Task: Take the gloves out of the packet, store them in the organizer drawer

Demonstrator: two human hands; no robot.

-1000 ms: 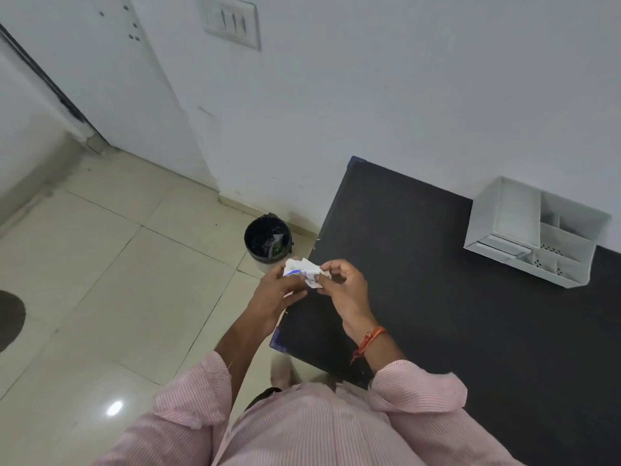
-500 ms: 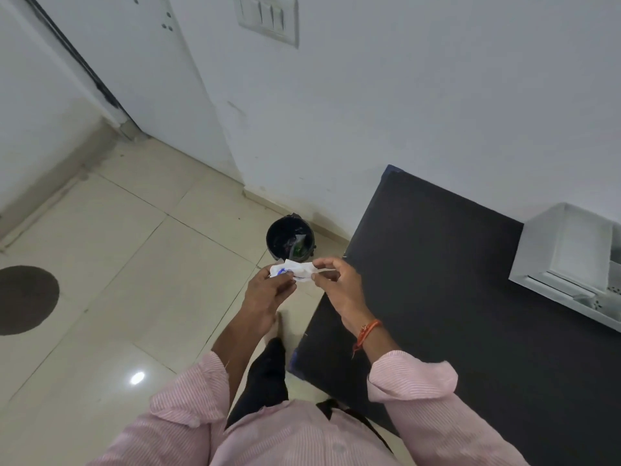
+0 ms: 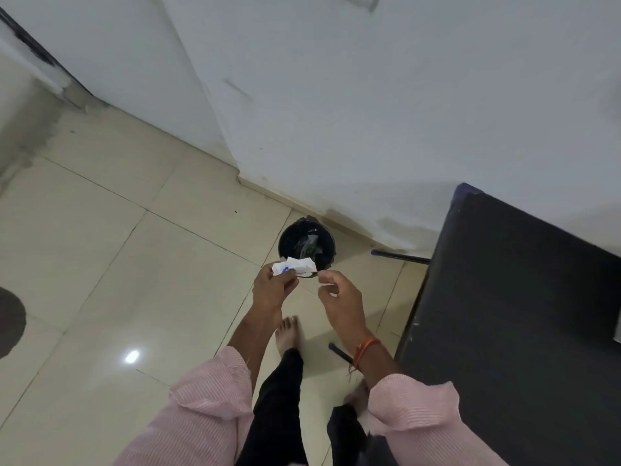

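Note:
My left hand pinches a crumpled white packet with a blue mark, held just over the near rim of a small black bin on the floor. My right hand is beside it on the right, off the packet, fingers loosely curled with nothing in them. No gloves are visible. The organizer is out of view except perhaps a pale sliver at the right edge.
The black table fills the right side, its corner near the wall. The bin holds some dark and green waste. My bare feet stand on beige floor tiles. The white wall runs behind the bin.
The view has swung left and down toward the bin. Both hands moved off the table edge to above the bin. My right hand has let go of the packet.

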